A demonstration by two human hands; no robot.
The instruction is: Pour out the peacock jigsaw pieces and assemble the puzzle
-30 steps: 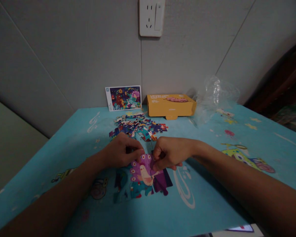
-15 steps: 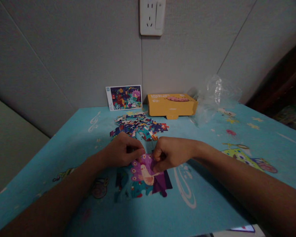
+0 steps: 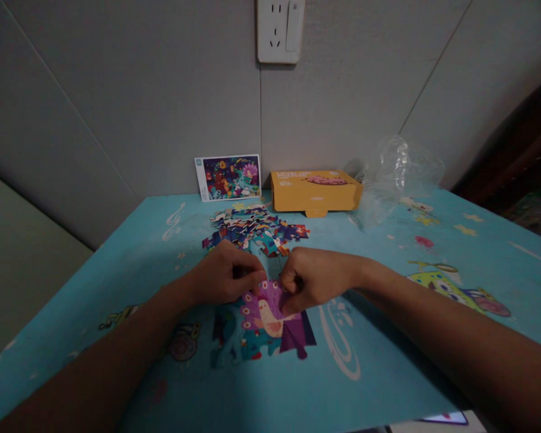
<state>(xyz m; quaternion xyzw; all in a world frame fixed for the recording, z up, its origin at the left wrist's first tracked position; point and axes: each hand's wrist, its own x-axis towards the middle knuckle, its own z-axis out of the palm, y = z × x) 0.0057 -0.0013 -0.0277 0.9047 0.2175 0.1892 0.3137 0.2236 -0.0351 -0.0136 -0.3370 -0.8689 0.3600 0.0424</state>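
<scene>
A partly joined jigsaw section [image 3: 264, 328] with a purple peacock lies on the blue table [image 3: 388, 373] in front of me. My left hand [image 3: 223, 276] is closed, its fingertips pressing on the section's upper left edge. My right hand [image 3: 313, 278] is curled, pinching the section's upper right edge with thumb and forefinger. Whether either hand holds a separate loose piece is hidden by the fingers. A heap of loose puzzle pieces [image 3: 255, 228] lies just beyond both hands.
A reference picture card [image 3: 228, 177] leans on the wall at the back. Beside it stand a yellow box [image 3: 315, 190] and a crumpled clear plastic bag [image 3: 394, 177]. A wall socket [image 3: 281, 30] is above. Cartoon prints mark the table's right side.
Both hands have stayed on the top edge of the joined section, and the right hand's fingers have shifted slightly. The view has drifted a little.
</scene>
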